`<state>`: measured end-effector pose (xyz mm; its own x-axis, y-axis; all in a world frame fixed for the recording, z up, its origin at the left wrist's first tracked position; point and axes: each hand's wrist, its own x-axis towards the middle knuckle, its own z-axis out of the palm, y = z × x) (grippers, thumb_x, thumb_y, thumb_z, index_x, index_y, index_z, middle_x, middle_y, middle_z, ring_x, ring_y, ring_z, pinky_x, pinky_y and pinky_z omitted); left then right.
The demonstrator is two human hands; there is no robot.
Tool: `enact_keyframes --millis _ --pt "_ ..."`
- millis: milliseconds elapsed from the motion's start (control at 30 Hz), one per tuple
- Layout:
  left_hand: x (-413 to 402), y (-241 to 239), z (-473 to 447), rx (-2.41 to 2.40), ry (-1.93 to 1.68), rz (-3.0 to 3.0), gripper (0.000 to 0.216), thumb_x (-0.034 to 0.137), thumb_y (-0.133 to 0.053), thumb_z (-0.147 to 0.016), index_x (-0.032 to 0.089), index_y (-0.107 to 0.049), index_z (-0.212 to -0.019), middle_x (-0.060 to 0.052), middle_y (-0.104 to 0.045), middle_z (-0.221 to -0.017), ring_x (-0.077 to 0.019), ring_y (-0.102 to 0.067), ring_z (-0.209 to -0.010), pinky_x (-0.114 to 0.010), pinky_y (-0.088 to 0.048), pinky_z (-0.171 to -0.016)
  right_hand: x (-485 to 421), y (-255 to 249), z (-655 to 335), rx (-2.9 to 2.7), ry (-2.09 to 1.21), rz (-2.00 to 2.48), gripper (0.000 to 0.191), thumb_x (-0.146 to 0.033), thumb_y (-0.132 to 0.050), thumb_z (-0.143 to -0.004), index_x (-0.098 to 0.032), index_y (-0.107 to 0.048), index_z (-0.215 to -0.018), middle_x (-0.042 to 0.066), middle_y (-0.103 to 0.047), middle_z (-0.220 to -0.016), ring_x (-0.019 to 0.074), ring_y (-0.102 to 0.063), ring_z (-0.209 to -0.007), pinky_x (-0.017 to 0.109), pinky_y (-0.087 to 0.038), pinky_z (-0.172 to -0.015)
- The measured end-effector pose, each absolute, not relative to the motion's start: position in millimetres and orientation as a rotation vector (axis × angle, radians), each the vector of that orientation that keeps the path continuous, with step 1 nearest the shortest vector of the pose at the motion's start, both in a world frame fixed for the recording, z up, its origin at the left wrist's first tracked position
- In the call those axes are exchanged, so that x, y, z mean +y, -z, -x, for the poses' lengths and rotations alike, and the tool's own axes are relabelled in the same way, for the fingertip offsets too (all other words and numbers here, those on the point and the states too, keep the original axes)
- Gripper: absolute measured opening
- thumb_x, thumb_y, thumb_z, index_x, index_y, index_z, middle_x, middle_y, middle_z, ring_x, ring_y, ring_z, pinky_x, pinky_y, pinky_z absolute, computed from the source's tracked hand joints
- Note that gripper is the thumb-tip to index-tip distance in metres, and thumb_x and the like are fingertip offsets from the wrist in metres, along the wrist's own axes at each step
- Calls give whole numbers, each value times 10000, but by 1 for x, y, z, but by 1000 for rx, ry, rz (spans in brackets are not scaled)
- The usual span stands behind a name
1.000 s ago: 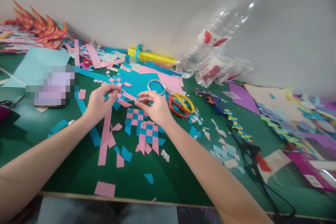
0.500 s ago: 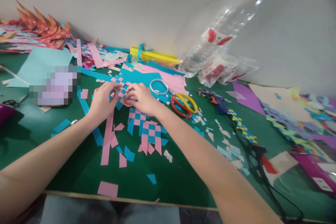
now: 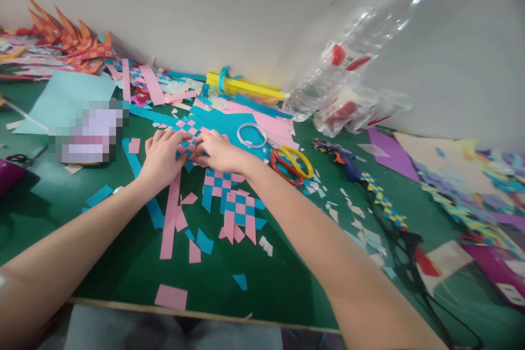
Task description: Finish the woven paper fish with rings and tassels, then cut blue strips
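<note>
Both hands on the pink-blue woven paper (image 3: 187, 136) at worktop (image 3: 283, 273) centre, just below the blue sheet (image 3: 232, 117). Left hand (image 3: 164, 156) at its 8 o'clock, right hand (image 3: 217, 152) at 4, fingers bent. Grip: can't tell if either pinches or just rests. From the hands: scissors (image 3: 293, 161) 3 o'clock, two woven pieces (image 3: 240, 209) 5, pink strip (image 3: 169, 227) between 6 and 7, bottle (image 3: 348, 54) 2.

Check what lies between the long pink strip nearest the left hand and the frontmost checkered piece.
Head view: loose pink scraps, blue scraps and a second checkered piece's blue tail lie between the strip and the frontmost piece, on green tabletop.
</note>
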<state>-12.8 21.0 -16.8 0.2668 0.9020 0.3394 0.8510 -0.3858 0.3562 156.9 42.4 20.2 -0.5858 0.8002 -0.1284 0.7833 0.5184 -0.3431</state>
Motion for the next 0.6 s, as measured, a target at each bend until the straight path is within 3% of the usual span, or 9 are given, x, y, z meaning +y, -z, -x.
enact_keyframes --millis 600 --pt "24 7 18 1657 -610 -2307 403 249 -646 -736 262 -603 -1137 -89 -611 -1193 -373 -440 -1171 -556 -362 -925 39 -31 -136 -2861 -380 1551 205 -161 -489 -867 -143 -689 -908 160 -576 -1133 347 -422 -1181 485 -360 -910"
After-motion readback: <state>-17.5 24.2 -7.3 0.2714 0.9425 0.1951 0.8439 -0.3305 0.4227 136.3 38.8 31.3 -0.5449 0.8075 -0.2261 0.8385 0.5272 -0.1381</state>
